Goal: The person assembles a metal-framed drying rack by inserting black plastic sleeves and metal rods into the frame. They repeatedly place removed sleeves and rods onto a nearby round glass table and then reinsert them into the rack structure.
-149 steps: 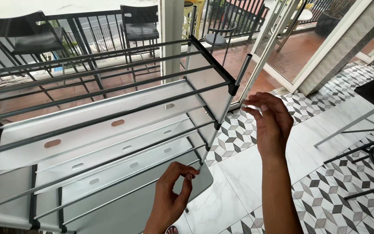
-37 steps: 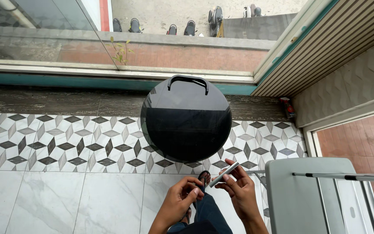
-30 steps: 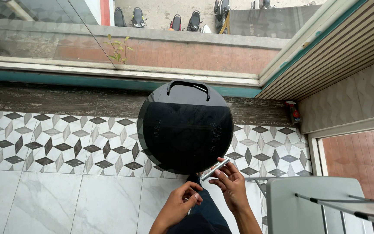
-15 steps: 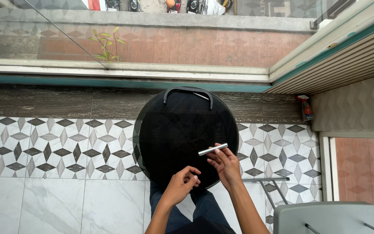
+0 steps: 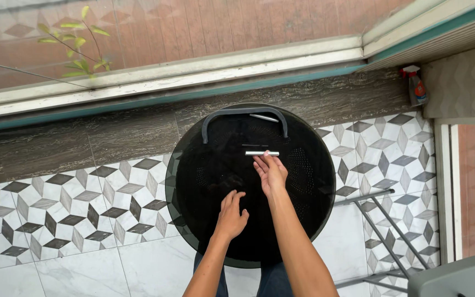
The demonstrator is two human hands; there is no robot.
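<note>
A round black glass table top [image 5: 298, 220] fills the middle of the head view, with a dark curved handle-like bar [image 5: 244, 114] at its far side. My right hand [image 5: 270, 171] reaches over it and holds a short silver metal tube [image 5: 261, 153] at its fingertips, level and just above or on the glass. My left hand [image 5: 232, 213] hovers lower left over the table with fingers loosely curled and nothing in it. A second thin metal piece [image 5: 264, 117] lies near the bar.
Patterned floor tiles [image 5: 72, 209] surround the table. A dark stone ledge and a low wall run along the far side, with a spray bottle [image 5: 416, 86] at the right corner. Grey metal rack legs [image 5: 383, 225] stand at the right. A small green plant [image 5: 75, 47] grows beyond the ledge.
The view has turned from the drying rack to the black table and closed in on it. My right hand has carried the silver tube forward over the table; my left hand has dropped away from it.
</note>
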